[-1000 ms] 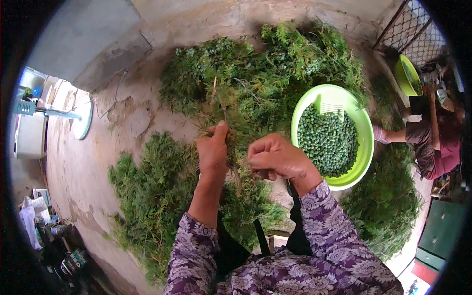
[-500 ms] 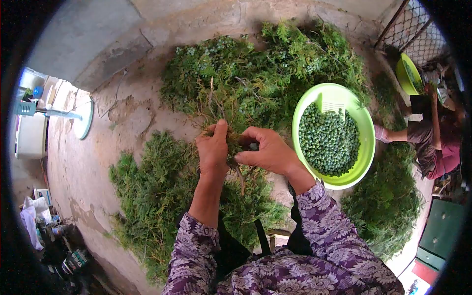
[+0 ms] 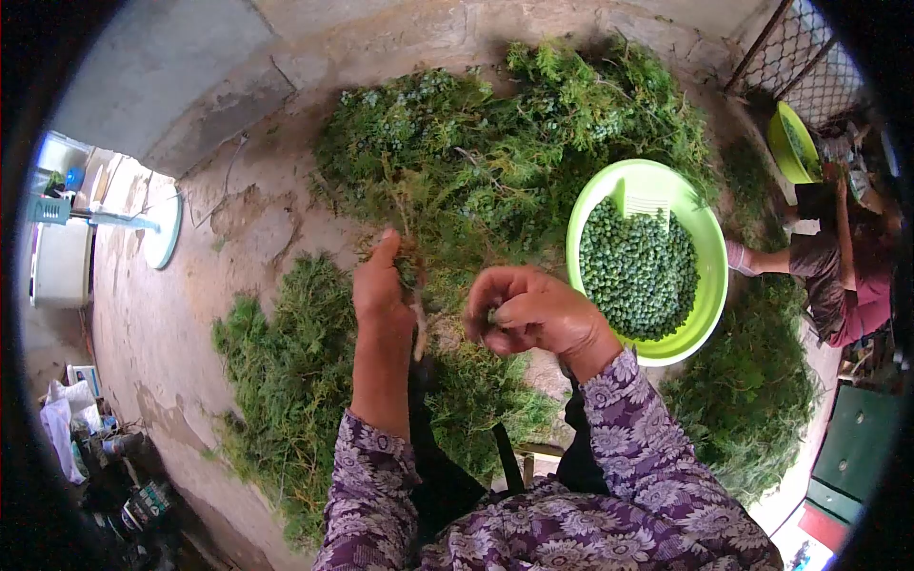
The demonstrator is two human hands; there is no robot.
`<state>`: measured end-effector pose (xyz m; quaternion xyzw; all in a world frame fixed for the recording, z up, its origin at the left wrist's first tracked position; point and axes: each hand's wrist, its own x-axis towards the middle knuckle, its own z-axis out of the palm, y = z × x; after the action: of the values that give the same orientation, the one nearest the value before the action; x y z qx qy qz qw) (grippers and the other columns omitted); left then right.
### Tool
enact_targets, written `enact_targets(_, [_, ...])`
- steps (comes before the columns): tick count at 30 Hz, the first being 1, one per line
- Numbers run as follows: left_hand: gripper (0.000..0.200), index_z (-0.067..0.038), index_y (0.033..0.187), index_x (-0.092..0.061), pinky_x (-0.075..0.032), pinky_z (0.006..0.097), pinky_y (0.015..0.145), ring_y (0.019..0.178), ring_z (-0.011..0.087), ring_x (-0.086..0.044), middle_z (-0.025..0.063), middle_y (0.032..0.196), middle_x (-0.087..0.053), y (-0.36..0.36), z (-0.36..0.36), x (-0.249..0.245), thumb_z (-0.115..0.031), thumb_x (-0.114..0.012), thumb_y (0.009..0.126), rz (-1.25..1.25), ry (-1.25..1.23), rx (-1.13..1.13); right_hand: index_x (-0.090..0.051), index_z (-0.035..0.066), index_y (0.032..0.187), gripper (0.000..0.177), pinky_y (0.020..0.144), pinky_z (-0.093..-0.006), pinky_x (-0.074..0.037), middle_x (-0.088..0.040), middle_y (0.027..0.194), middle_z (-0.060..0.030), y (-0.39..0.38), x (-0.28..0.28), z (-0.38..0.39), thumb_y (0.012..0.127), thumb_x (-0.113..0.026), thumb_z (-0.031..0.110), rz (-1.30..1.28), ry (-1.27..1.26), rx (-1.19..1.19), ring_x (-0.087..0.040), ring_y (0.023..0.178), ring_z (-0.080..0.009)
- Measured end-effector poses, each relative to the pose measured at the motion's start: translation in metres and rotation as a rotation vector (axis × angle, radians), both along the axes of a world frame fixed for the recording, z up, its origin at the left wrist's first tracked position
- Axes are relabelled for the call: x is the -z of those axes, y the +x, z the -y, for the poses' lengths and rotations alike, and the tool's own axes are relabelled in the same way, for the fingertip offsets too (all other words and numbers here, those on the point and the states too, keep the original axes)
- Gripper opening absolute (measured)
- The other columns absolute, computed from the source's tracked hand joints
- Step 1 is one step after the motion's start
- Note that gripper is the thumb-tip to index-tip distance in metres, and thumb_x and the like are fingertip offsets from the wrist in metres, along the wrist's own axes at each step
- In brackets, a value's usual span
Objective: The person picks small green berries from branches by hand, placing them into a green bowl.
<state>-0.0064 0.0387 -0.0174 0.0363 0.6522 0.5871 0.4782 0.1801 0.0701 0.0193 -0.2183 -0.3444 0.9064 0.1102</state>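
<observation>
Over the heaped greens, clamps a sprig upright in the left hand, pinches berries in the right hand, near the bowl, likely for easy dropping.

My right hand curls over whatever it holds; a speck of green shows between the fingers, perhaps a berry, too small to tell. My left hand covers the middle of the sprig. The lens rim cuts off the far bowl and the person beside it. The lower-left clutter is too small to name.
</observation>
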Motion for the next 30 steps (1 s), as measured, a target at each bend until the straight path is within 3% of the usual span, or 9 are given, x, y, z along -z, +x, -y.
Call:
enact_targets(7, [0.025, -0.002, 0.083, -0.053, -0.042, 0.0302, 0.044, 0.061, 0.0186, -0.052, 0.0112, 0.075, -0.054, -0.015, 0.001, 0.018, -0.026, -0.047, 0.087, 0.250, 0.213, -0.117, -0.053, 0.004, 0.091, 0.025, 0.040, -0.0155, -0.032, -0.059, 0.073, -0.0075, -0.007, 0.007, 0.002, 0.072, -0.061, 0.018, 0.157, 0.098, -0.010, -0.046, 0.047, -0.0035])
enact_targets(10, [0.026, -0.001, 0.089, -0.051, -0.043, 0.0303, 0.043, 0.060, 0.0198, -0.052, 0.0126, 0.074, -0.054, -0.014, -0.002, 0.024, -0.027, -0.046, 0.087, 0.335, 0.182, -0.123, -0.053, 0.001, 0.094, 0.022, 0.050, -0.0184, -0.042, -0.057, 0.088, -0.0057, -0.023, 0.026, 0.012, 0.075, -0.060, 0.011, 0.208, 0.147, 0.053, -0.055, 0.067, -0.0088])
enact_targets(12, [0.027, 0.000, 0.088, -0.051, -0.043, 0.0304, 0.043, 0.057, 0.0204, -0.052, 0.0123, 0.072, -0.054, -0.010, -0.002, 0.021, -0.027, -0.046, 0.087, 0.273, 0.198, -0.065, -0.053, 0.002, 0.099, 0.027, 0.059, -0.0193, -0.043, -0.056, 0.085, -0.0010, -0.033, 0.036, 0.017, 0.075, -0.062, 0.009, 0.292, 0.712, 0.260, -0.052, 0.072, -0.0060])
enact_targets(16, [0.029, 0.001, 0.086, -0.052, -0.043, 0.0316, 0.045, 0.054, 0.0209, -0.051, 0.0113, 0.070, -0.054, -0.007, -0.001, 0.019, -0.028, -0.047, 0.087, 0.351, 0.212, -0.008, -0.053, 0.004, 0.103, 0.031, 0.067, -0.0203, -0.043, -0.055, 0.085, 0.0010, -0.047, 0.046, 0.019, 0.074, -0.063, 0.009, 0.217, 0.671, 0.299, -0.049, 0.077, -0.0048])
enact_targets(22, [0.030, 0.001, 0.084, -0.052, -0.045, 0.0343, 0.047, 0.056, 0.0209, -0.052, 0.0112, 0.070, -0.053, -0.007, 0.004, 0.024, -0.029, -0.048, 0.086, 0.293, 0.250, -0.010, -0.051, 0.004, 0.101, 0.026, 0.057, -0.0184, -0.041, -0.054, 0.078, 0.0017, -0.055, 0.046, 0.020, 0.077, -0.060, 0.008, 0.253, 0.624, 0.257, -0.049, 0.068, -0.0033])
enact_targets(24, [0.019, -0.001, 0.086, -0.053, -0.045, 0.0346, 0.068, 0.072, 0.0211, -0.055, 0.0096, 0.080, -0.057, -0.008, 0.005, 0.023, -0.018, -0.043, 0.085, 0.313, 0.211, -0.008, -0.051, 0.004, 0.101, 0.025, 0.053, -0.0173, -0.039, -0.053, 0.077, 0.0022, -0.053, 0.036, 0.017, 0.077, -0.057, 0.007, 0.339, 0.743, 0.183, -0.047, 0.064, -0.0020])
enact_targets(25, [0.019, -0.001, 0.086, -0.053, -0.045, 0.0346, 0.068, 0.072, 0.0211, -0.055, 0.0096, 0.080, -0.057, -0.008, 0.004, 0.022, -0.018, -0.043, 0.085, 0.313, 0.211, -0.009, -0.051, 0.004, 0.101, 0.025, 0.053, -0.0173, -0.039, -0.053, 0.077, 0.0022, -0.054, 0.037, 0.017, 0.077, -0.057, 0.007, 0.338, 0.743, 0.182, -0.047, 0.064, -0.0020])
enact_targets(27, [0.024, -0.001, 0.083, -0.049, -0.048, 0.0325, 0.049, 0.059, 0.0203, -0.053, 0.0120, 0.072, -0.053, -0.007, 0.001, 0.021, -0.024, -0.048, 0.086, 0.352, 0.256, -0.114, -0.051, 0.005, 0.101, 0.026, 0.053, -0.0178, -0.038, -0.053, 0.075, 0.0025, -0.056, 0.041, 0.020, 0.075, -0.056, 0.006, 0.318, 0.719, 0.156, -0.045, 0.064, -0.0015])
enact_targets(30, [0.021, -0.001, 0.083, -0.047, -0.050, 0.0307, 0.049, 0.062, 0.0199, -0.053, 0.0122, 0.077, -0.052, -0.009, 0.002, 0.022, -0.021, -0.047, 0.087, 0.422, 0.286, -0.116, -0.052, 0.004, 0.099, 0.027, 0.055, -0.0188, -0.038, -0.053, 0.075, 0.0022, -0.060, 0.049, 0.021, 0.073, -0.056, 0.008, 0.222, 0.704, 0.259, -0.045, 0.066, -0.0024])
